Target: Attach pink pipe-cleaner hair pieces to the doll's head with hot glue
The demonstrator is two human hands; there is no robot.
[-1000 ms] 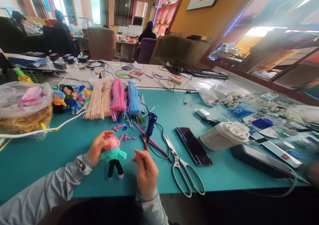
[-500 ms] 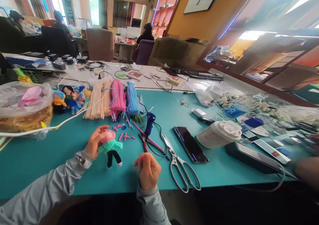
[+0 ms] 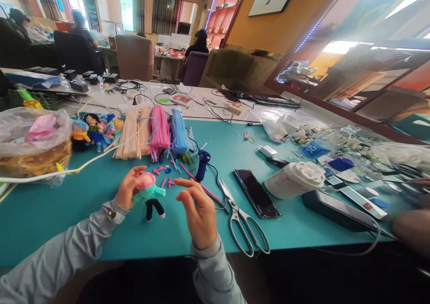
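My left hand (image 3: 129,188) is closed on the pink head of a small fuzzy doll (image 3: 149,193) with a mint-green top and black legs. The doll hangs just above the teal mat. To its right, my right hand (image 3: 199,214) is raised with fingers apart and nothing between them, its fingertips near short pink pieces (image 3: 170,182). Beyond that hand a dark blue glue gun (image 3: 202,164) stands on the mat. Large scissors (image 3: 240,219) lie open to the right of my right hand. The pliers are hidden behind my right hand.
Bundles of peach (image 3: 129,136), pink (image 3: 159,129) and blue stems (image 3: 178,131) stand at the back. Finished dolls (image 3: 96,131) and a plastic-lined basket (image 3: 33,156) are left. A phone (image 3: 257,193), a white cup (image 3: 295,180) and a blurred hand at the far edge are right.
My right hand has moved up and forward, and its fingers have gone from curled to spread. My left hand still holds the doll in nearly the same place.
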